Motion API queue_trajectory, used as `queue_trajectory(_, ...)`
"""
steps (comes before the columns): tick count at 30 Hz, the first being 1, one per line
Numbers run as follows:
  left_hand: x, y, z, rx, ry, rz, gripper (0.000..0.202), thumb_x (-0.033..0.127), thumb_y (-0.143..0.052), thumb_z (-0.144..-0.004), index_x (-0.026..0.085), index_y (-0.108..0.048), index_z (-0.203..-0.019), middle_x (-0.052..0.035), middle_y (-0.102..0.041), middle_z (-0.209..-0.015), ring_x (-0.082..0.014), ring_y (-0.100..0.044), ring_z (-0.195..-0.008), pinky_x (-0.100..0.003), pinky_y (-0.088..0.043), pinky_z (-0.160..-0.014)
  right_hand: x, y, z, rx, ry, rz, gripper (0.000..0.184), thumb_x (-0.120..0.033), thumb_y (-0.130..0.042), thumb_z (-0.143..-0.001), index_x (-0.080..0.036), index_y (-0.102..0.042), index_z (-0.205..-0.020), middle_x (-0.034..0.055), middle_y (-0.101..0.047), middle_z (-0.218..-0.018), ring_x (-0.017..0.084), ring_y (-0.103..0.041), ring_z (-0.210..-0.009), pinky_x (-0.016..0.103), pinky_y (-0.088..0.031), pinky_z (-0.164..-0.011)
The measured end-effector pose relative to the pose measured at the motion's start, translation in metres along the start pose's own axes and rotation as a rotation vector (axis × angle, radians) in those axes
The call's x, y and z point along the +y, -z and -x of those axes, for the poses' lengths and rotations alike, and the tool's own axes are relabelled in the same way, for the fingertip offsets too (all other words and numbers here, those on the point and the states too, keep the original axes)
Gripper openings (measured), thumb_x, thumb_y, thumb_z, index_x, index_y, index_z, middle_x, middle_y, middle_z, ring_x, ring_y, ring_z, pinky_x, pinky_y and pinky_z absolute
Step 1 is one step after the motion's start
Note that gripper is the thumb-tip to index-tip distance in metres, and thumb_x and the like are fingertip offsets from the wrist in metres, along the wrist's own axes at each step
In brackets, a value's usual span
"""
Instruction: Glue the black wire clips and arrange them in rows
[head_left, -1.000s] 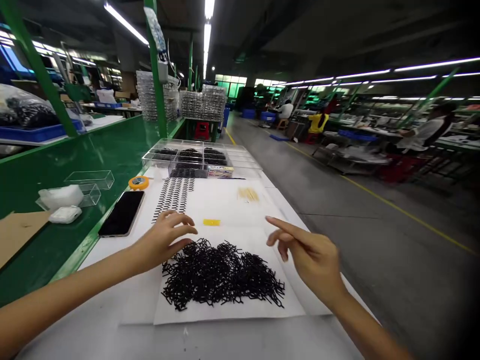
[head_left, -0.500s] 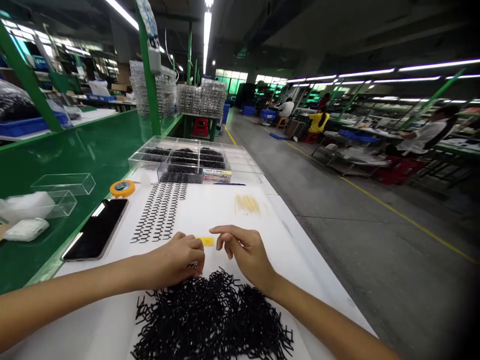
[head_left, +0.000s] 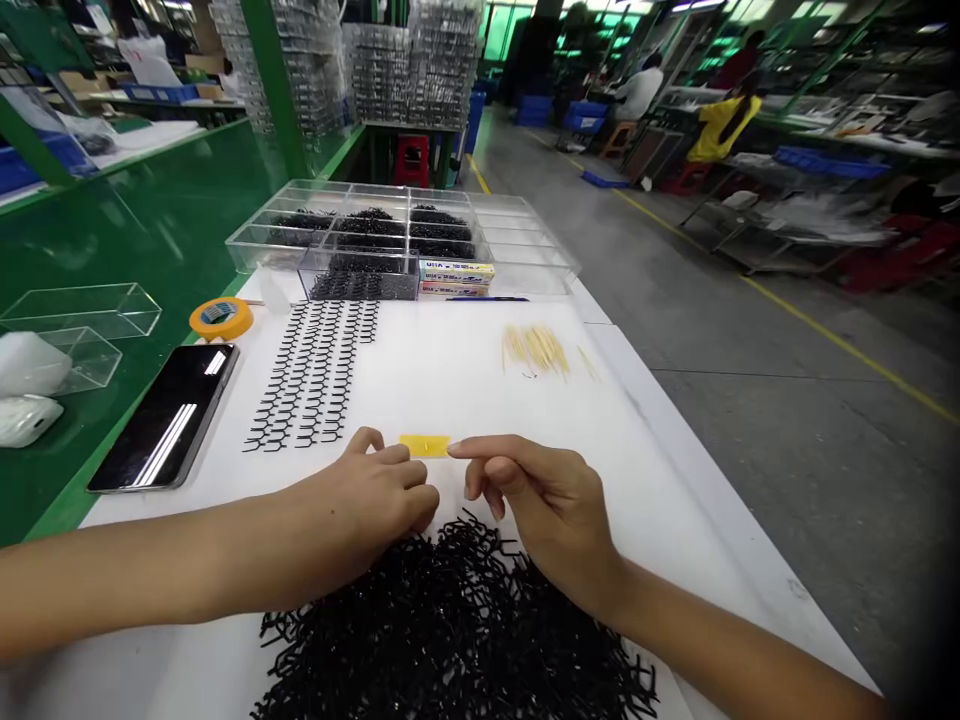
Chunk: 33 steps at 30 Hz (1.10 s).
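A short strip of yellow tape [head_left: 424, 446] lies on the white tabletop between my hands. My left hand [head_left: 382, 495] is curled palm down just left of the tape, over the edge of a heap of small black forked pieces [head_left: 450, 620]. Its fingertips are hidden, so what they hold cannot be made out. My right hand [head_left: 551, 500] has its index finger stretched out to the tape's right end. Its other fingers bend loosely, with nothing visible in them. Beyond the left hand, similar black Y-shaped pieces [head_left: 311, 375] lie in neat columns.
Thin wooden sticks [head_left: 536, 348] lie at the right. Behind are a clear divided tray [head_left: 517, 235], small boxes [head_left: 456, 278] and a blue pen [head_left: 487, 299]. A phone [head_left: 165, 415] and an orange tape roll [head_left: 221, 318] sit left. Co-workers sit beyond the aisle.
The view has tilted down and come closer to the table. My left hand has turned more palm down, and my right index finger has come to the tape's end.
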<state>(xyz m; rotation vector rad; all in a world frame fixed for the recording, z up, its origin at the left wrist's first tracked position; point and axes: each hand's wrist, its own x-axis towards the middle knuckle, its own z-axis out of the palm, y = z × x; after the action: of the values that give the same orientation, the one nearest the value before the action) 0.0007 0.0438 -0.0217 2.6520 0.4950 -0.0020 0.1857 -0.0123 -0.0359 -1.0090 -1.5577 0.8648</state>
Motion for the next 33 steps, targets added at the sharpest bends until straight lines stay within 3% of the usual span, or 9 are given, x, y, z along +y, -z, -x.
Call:
queue_trajectory(5, 0.004, 0.011, 0.003, 0.094, 0.037, 0.306, 0.020, -0.001, -0.045, -0.078, 0.017, -0.052, -0.078, 0.0023, -0.056, -0.076, -0.0128, -0.049, -0.071, -0.033, -0.032, -0.076, -0.002, -0.002, 0.002, 0.013, -0.018, -0.037, 0.023, -0.021, -0.038, -0.096, -0.020, -0.060, -0.102, -0.0019, -0.055, -0.062, 0.009, -0.044, -0.044, 0.021, -0.038, -0.043)
queue_trajectory(10, 0.011, 0.013, 0.006, 0.287, 0.132, 0.825, 0.021, 0.011, -0.045, -0.087, 0.023, -0.055, -0.100, 0.0015, -0.059, -0.088, -0.0097, -0.053, -0.081, -0.021, -0.041, -0.073, -0.006, -0.007, 0.003, -0.008, -0.075, -0.075, 0.024, -0.019, -0.032, -0.098, -0.020, -0.055, -0.103, -0.0009, -0.059, -0.068, 0.010, -0.053, -0.054, 0.021, -0.047, -0.054)
queue_trajectory(17, 0.017, 0.001, 0.005, 0.403, 0.227, 1.403, 0.003, 0.017, -0.057, -0.083, 0.019, -0.059, -0.083, 0.0038, -0.066, -0.074, -0.0057, -0.062, -0.070, -0.013, -0.051, -0.067, -0.014, -0.012, 0.010, -0.105, -0.182, -0.104, 0.016, -0.015, -0.042, -0.094, -0.020, -0.057, -0.099, -0.0009, -0.063, -0.075, 0.010, -0.060, -0.065, 0.018, -0.050, -0.060)
queue_trajectory(21, 0.017, -0.004, 0.005, 0.480, 0.246, 1.509, 0.006, 0.014, -0.059, -0.081, 0.019, -0.061, -0.077, 0.0046, -0.065, -0.070, -0.0044, -0.063, -0.070, -0.009, -0.051, -0.066, -0.015, -0.013, 0.013, -0.127, -0.229, -0.119, 0.020, -0.010, -0.046, -0.091, -0.024, -0.057, -0.102, -0.0025, -0.063, -0.077, 0.009, -0.061, -0.067, 0.016, -0.051, -0.062)
queue_trajectory(26, 0.019, -0.006, 0.006, 0.558, 0.269, 1.514, 0.015, 0.013, -0.060, -0.080, 0.024, -0.065, -0.088, 0.0063, -0.065, -0.068, -0.0029, -0.062, -0.065, -0.006, -0.051, -0.062, -0.016, -0.015, 0.011, -0.147, -0.263, -0.126, 0.019, -0.009, -0.049, -0.088, -0.022, -0.059, -0.097, -0.0011, -0.063, -0.076, 0.010, -0.062, -0.064, 0.018, -0.052, -0.059)
queue_trajectory(33, 0.021, -0.006, 0.009, 0.558, 0.337, 1.403, 0.014, 0.006, -0.063, -0.073, 0.020, -0.067, -0.074, 0.0050, -0.067, -0.064, -0.0058, -0.064, -0.060, -0.007, -0.052, -0.058, -0.020, -0.015, 0.009, -0.151, -0.315, -0.261, 0.019, -0.006, -0.052, -0.086, -0.021, -0.062, -0.093, -0.0009, -0.065, -0.074, 0.009, -0.063, -0.060, 0.014, -0.054, -0.057)
